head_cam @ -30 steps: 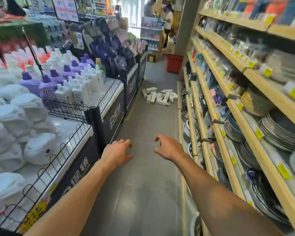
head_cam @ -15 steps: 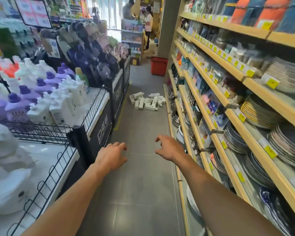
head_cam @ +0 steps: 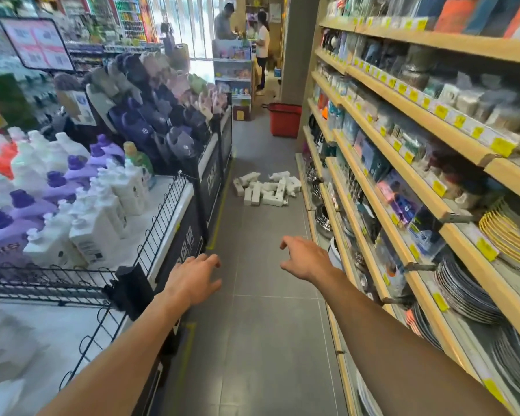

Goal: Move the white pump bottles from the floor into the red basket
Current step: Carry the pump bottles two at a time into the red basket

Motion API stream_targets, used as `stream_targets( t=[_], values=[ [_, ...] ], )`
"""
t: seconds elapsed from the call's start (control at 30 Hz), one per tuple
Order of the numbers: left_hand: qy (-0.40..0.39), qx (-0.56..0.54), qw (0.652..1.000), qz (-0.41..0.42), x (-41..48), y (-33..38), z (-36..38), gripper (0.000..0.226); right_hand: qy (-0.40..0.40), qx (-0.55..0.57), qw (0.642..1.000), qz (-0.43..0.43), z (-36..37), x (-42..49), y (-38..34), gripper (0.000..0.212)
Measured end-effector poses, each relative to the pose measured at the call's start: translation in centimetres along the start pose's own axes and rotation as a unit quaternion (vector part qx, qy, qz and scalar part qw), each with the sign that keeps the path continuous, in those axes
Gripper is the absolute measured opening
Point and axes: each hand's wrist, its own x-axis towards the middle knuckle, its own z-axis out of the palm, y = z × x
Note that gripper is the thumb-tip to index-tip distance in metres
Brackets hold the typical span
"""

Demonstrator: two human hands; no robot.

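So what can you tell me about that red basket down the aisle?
The red basket looks like plain plastic, with walls narrowing slightly toward the base and a darker rim. It stands upright on the grey floor at the far end of the aisle, beside the pillar, past the heap of white bottles. Nobody is touching it, and its inside is hidden from here.
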Motion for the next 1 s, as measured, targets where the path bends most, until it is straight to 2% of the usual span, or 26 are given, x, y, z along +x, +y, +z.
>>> stream_targets(
  t=[0.63, 1.0],
  values=[
    [0.001, -0.011, 0.998, 0.065, 21.4, -9.1, -3.4, 0.047, 0.002, -0.02, 0.999, 0.046, -1.4, 18.5, -4.1, 0.042],
    [0.002, -0.026, 0.996, 0.084, 31.1, -10.9, -4.2, 0.046, 0.007, -0.025, 0.998, 0.063, -2.4, 27.7, -3.3, 0.044]
  ],
)
